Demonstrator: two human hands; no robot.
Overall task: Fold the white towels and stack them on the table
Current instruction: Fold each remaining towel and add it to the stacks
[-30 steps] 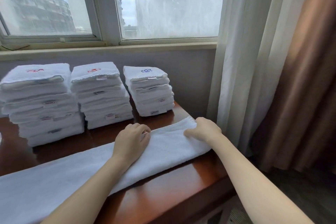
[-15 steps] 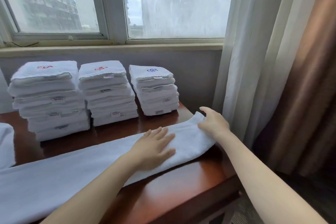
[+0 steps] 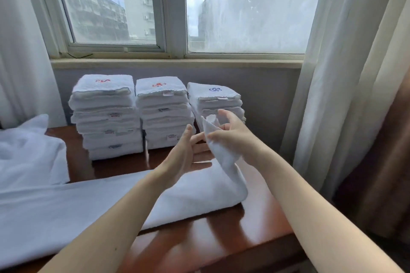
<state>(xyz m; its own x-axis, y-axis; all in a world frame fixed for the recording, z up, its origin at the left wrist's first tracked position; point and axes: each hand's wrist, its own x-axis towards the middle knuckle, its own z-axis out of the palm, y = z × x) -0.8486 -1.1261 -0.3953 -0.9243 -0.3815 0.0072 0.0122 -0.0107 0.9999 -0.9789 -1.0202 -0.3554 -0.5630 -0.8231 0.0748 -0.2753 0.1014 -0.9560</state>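
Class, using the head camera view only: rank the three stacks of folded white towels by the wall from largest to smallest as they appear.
1. Left stack, tallest and widest.
2. Middle stack, slightly smaller.
3. Right stack, apparently shortest, but the right hand and the lifted towel end hide its base, so this is unsure.

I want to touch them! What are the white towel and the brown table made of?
The towel looks like soft cotton terry: matte, fuzzy, and its end droops limply from the right hand. The table looks like reddish-brown wood with a glossy varnish, since window light reflects off it; it could be veneer.
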